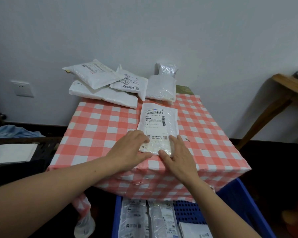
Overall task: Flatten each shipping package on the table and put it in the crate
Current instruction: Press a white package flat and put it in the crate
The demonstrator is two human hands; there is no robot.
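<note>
Checkered tablecloth (101,127) under flat glossy package (157,124).

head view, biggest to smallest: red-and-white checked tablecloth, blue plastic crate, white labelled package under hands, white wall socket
red-and-white checked tablecloth
blue plastic crate (cropped, nearer: unsure)
white labelled package
white wall socket

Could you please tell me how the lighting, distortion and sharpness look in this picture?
Head view: light soft, shadows faint; the wide lens stretches things toward the frame's edges; the package beneath the left hand and right hand is sharp, its code line readable, fine print not.
</note>
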